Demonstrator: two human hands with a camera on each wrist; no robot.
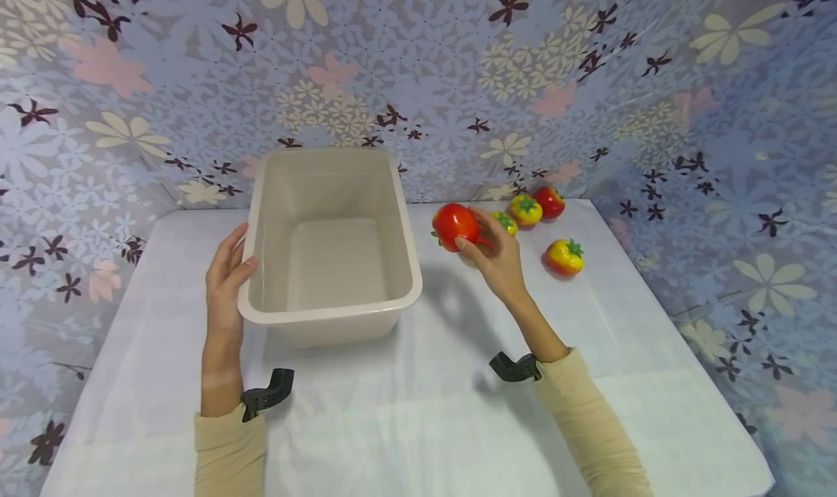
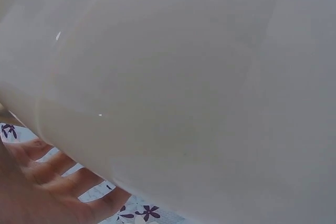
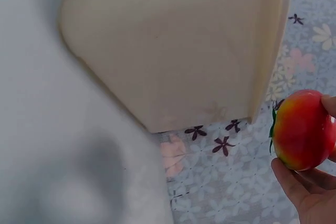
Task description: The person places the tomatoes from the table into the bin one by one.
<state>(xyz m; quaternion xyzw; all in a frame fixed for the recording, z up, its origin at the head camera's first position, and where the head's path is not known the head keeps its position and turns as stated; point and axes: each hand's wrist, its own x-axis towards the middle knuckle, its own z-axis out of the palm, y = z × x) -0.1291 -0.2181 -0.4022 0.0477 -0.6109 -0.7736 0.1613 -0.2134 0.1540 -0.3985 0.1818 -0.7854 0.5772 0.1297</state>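
Observation:
A deep beige plastic bin (image 1: 336, 312) stands on the white table. My left hand (image 1: 227, 275) holds its left rim, thumb over the edge and fingers along the outside; in the left wrist view, that hand's fingers (image 2: 62, 174) spread against the bin's wall (image 2: 184, 103). Right of the bin, my right hand (image 1: 497, 253) grips a glossy red toy tomato (image 1: 454, 224) above the table. The right wrist view shows the tomato (image 3: 303, 129) with yellowish patches near its green leaves, fingers and thumb around it. No fruit is visible inside the bin.
Behind the right hand lie more toy tomatoes: a yellow-green one (image 1: 506, 223) partly hidden, a yellow one (image 1: 525, 211), a red one (image 1: 549, 203) and a yellow-red one (image 1: 564, 257). Flowered cloth (image 1: 418, 68) hangs behind and beside the table (image 1: 392, 439).

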